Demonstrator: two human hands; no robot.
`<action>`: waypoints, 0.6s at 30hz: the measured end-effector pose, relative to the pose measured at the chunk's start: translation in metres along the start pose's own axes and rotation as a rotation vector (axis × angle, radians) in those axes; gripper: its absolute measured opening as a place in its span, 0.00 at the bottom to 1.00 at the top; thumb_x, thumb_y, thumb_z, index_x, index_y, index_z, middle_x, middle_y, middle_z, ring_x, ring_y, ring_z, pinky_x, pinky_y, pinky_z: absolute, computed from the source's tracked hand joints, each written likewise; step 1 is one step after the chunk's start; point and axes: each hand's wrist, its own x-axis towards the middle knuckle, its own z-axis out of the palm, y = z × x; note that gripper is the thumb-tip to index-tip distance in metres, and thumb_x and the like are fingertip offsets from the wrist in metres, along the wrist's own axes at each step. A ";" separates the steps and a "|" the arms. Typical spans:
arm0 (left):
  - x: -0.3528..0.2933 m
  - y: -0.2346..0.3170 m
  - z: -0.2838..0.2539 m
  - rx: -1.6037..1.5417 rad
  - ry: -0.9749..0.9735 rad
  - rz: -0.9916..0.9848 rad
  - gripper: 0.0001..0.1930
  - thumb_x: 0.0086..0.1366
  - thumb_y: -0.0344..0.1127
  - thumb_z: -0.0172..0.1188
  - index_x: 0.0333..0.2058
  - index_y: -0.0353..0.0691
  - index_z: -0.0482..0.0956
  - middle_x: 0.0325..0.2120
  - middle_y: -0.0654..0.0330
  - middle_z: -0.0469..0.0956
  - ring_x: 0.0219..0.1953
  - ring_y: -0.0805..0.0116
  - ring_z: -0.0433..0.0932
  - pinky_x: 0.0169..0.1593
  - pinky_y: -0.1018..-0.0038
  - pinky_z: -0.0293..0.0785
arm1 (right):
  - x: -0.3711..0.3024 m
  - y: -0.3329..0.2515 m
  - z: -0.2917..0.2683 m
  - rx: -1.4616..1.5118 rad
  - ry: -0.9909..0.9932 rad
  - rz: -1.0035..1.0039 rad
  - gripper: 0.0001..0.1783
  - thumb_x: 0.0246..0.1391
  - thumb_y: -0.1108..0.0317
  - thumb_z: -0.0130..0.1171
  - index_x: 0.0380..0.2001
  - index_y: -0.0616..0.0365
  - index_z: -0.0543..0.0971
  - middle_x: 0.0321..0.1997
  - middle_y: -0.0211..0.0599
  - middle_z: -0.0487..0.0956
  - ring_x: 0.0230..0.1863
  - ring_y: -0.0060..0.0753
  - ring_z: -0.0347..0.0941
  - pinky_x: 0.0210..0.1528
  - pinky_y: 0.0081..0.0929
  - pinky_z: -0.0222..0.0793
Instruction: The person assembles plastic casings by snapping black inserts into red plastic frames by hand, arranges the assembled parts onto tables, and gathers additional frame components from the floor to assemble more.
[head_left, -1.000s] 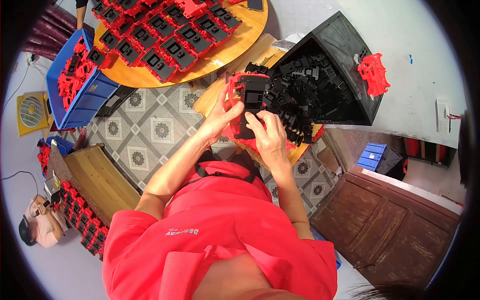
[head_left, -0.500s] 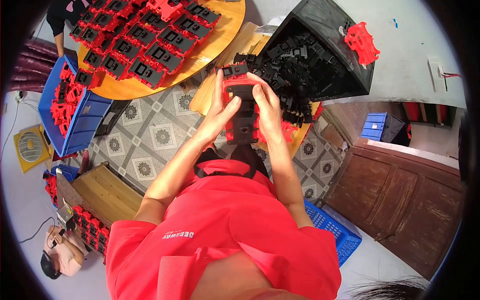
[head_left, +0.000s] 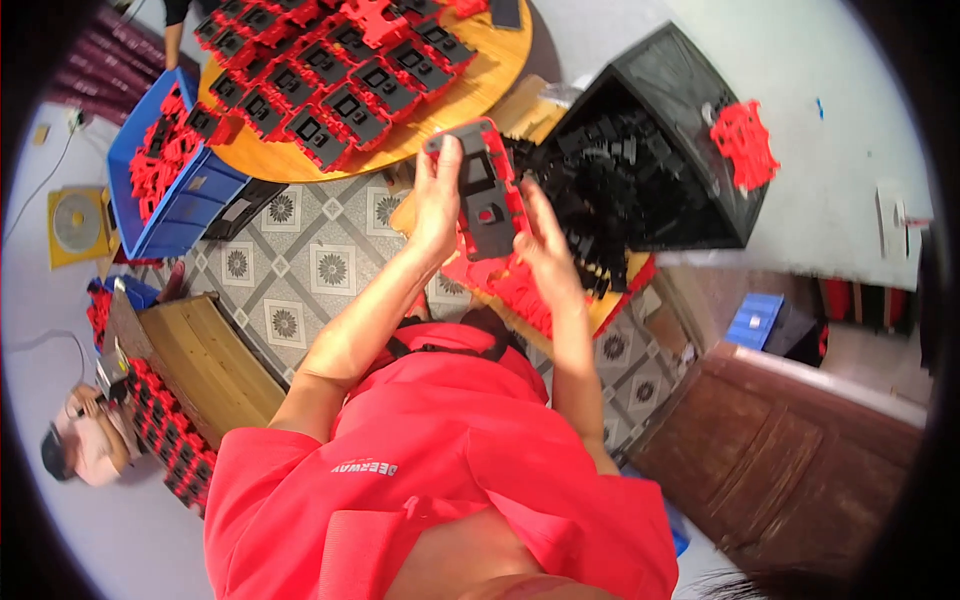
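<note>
Between my hands is a red plastic housing with a black plate [head_left: 492,232] set into it, tilted with its upper end leaning left. My left hand [head_left: 437,205] grips its left side, thumb lying on the black face. On the opposite edge, my right hand [head_left: 550,255] has its thumb and fingers at the red rim; its fingertips are partly hidden. Just below the housing lie loose red plastic parts [head_left: 520,300] on a wooden board. Right beside my right hand, a large black bin [head_left: 690,215] lies tipped, with many black plastic parts [head_left: 600,165] spilling from it.
Rows of red-and-black housings [head_left: 355,105] cover a round wooden table [head_left: 505,60] ahead. A blue crate [head_left: 185,205] of red parts stands at left. One red part [head_left: 745,145] rests on the bin's edge. Another person [head_left: 90,440] sits at far left beside more housings [head_left: 170,430].
The housing has turned and tilted left, showing more of its black face. My right hand has slid down its right edge, and my left thumb has moved up. The whole view has shifted.
</note>
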 end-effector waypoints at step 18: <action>-0.037 -0.046 0.003 0.306 -0.211 0.109 0.54 0.53 0.30 0.71 0.68 0.40 0.38 0.60 0.56 0.60 0.61 0.67 0.61 0.63 0.69 0.60 | 0.026 0.020 -0.052 0.072 -0.151 0.147 0.29 0.59 0.70 0.49 0.63 0.68 0.61 0.57 0.39 0.70 0.55 0.26 0.67 0.58 0.23 0.62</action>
